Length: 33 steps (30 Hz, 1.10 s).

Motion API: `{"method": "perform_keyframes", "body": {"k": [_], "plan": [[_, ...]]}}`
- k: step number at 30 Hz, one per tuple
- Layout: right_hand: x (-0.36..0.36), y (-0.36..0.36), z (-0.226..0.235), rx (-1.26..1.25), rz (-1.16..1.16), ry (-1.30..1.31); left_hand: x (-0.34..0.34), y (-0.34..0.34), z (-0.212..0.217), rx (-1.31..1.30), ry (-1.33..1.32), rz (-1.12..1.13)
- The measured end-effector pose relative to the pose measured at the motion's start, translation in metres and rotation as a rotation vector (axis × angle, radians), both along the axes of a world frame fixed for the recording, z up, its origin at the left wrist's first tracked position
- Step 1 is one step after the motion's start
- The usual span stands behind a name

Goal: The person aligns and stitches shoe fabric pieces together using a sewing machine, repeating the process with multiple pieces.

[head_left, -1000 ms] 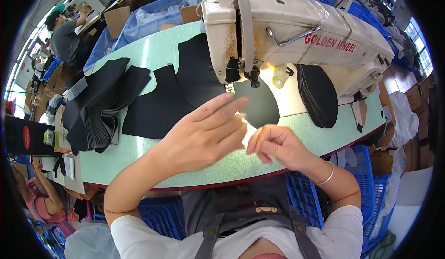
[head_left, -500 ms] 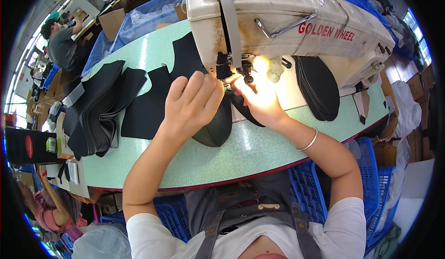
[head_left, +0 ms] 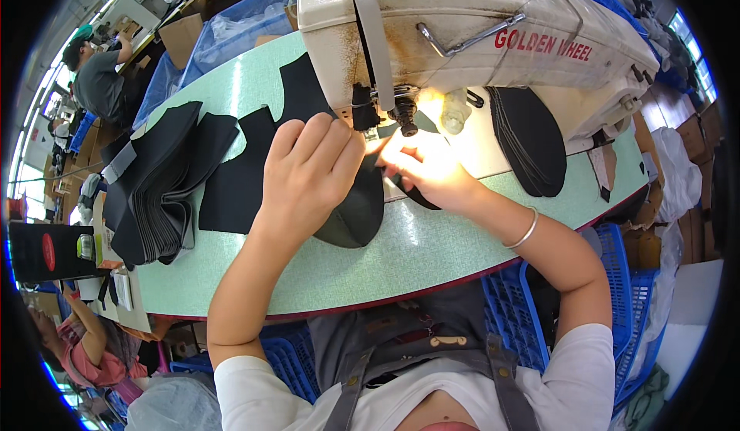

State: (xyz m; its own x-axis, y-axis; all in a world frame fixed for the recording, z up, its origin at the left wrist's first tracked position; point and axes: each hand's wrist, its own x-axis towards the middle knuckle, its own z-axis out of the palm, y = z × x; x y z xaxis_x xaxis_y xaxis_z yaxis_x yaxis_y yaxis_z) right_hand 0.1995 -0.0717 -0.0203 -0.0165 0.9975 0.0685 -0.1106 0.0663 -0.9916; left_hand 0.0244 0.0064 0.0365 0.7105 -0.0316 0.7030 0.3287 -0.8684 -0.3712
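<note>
Just left of the sewing machine's needle area (head_left: 402,115), my left hand (head_left: 312,161) is closed, fingers curled over a black fabric piece (head_left: 354,219). Its fingertips are partly hidden. That piece has a rounded end, which lies toward me on the table. My right hand (head_left: 432,170), brightly lit by the machine lamp (head_left: 455,111), is closed in a pinch in front of the needle area. A dark edge shows at its fingertips, and a curved black fabric edge (head_left: 416,193) hangs below it. Glare blurs the detail there.
The white sewing machine arm (head_left: 478,30) spans the back of the green table (head_left: 254,281). Stacked black pieces (head_left: 158,192) lie left, flat black pieces (head_left: 231,192) beside them. Rounded black pieces (head_left: 532,146) are stacked right. Blue baskets (head_left: 516,311) stand below the table edge. Two people sit at left.
My right hand has drawn back slightly toward me, away from the needle, its fingertips now lower. My left hand stays closed in nearly the same place. The whole view has shifted a little.
</note>
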Motion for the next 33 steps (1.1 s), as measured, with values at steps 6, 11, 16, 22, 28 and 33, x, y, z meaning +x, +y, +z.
{"method": "perform_keyframes", "body": {"k": [6,11,16,22,28,33], "plan": [[0.0,0.005,-0.01,0.381,-0.408,-0.47,0.0,-0.005,0.0,-0.063,0.037,0.023],[-0.013,0.003,0.002,0.046,-0.286,-0.283,0.0,0.004,-0.005,0.041,-0.063,-0.009],[-0.009,0.008,0.006,-0.071,-0.066,-0.116,0.003,0.002,-0.004,-0.017,-0.048,-0.051],[-0.01,-0.014,0.001,-0.175,0.271,0.071,-0.012,-0.007,-0.01,-0.03,0.057,-0.233],[0.021,-0.056,0.018,-0.308,0.255,0.055,-0.008,-0.012,-0.014,-0.419,0.307,-0.207],[0.03,-0.065,0.028,-0.285,0.198,0.026,-0.005,-0.018,-0.02,-0.496,0.298,-0.297]]}}
